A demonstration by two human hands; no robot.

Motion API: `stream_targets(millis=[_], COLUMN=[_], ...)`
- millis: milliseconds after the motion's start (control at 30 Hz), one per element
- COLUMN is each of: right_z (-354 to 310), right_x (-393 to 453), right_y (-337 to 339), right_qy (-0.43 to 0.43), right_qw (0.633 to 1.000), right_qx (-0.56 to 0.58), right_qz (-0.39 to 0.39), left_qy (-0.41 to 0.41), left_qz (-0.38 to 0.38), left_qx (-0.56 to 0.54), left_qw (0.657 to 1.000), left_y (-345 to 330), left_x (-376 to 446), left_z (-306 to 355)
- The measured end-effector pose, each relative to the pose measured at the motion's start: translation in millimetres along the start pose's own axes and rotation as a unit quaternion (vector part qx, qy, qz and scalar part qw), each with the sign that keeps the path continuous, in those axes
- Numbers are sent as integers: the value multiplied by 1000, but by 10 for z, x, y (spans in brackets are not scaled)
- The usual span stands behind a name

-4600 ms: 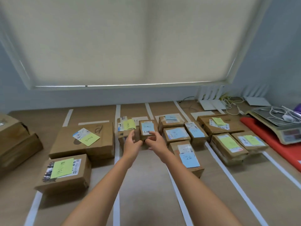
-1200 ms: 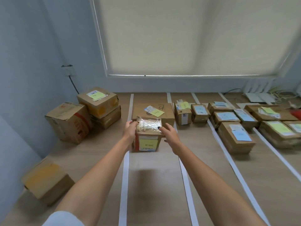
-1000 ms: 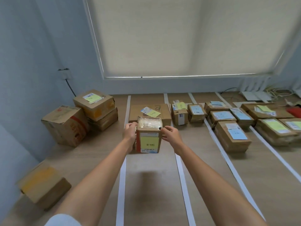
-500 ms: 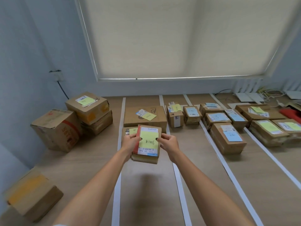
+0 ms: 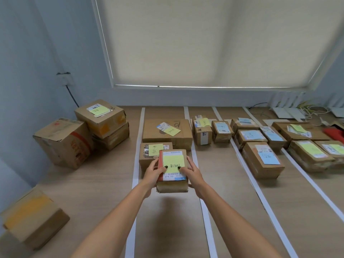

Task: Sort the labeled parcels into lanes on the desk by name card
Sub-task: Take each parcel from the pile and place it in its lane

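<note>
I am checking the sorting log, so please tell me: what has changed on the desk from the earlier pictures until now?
Both hands left the small blue-noted box in the second lane and took up a yellow-noted parcel. The left hand and right hand turned it from upright to label-up, above the leftmost taped lane. The sorted boxes in the lanes look unmoved.

An office mailroom corner — taped lanes on a desk, labelled parcels, routers, window blind.

Pale blue walls flank a window's drawn cream roller blind.
</note>
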State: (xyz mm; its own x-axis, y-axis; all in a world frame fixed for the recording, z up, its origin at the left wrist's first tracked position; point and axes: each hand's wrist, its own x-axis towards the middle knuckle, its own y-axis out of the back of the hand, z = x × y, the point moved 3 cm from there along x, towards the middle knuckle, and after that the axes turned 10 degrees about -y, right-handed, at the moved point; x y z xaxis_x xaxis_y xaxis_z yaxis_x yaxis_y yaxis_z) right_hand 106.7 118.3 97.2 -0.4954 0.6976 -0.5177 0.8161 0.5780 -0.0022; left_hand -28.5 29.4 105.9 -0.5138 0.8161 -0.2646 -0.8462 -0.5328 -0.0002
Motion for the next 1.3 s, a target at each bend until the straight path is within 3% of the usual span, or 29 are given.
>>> stream_targets(millis=[267, 533, 800, 967, 1133, 1300], right_z=[168, 752, 373, 161, 134, 230], right_x=[115, 210, 746, 1170, 1574, 1792], right_y=[1, 278, 695, 754, 713, 734], right_qy=[-13, -48, -3, 9, -8, -25], right_qw=[1000, 991, 986, 989, 992, 993], right_qx=[8, 9, 25, 25, 16, -6], right_qz=[21, 124, 164, 148, 128, 114], left_qy=[12, 26, -19, -17, 5, -26], left_qz=[-18, -34, -44, -21, -2, 25], left_qx=[25, 68, 66, 70, 150, 302], left_qw=[999, 997, 997, 997, 989, 953], left_y=[38, -295, -709, -835, -824, -835], left_x=[106, 180, 823, 1294, 1632, 1763], left_z=[-145, -671, -501, -413, -435, -477])
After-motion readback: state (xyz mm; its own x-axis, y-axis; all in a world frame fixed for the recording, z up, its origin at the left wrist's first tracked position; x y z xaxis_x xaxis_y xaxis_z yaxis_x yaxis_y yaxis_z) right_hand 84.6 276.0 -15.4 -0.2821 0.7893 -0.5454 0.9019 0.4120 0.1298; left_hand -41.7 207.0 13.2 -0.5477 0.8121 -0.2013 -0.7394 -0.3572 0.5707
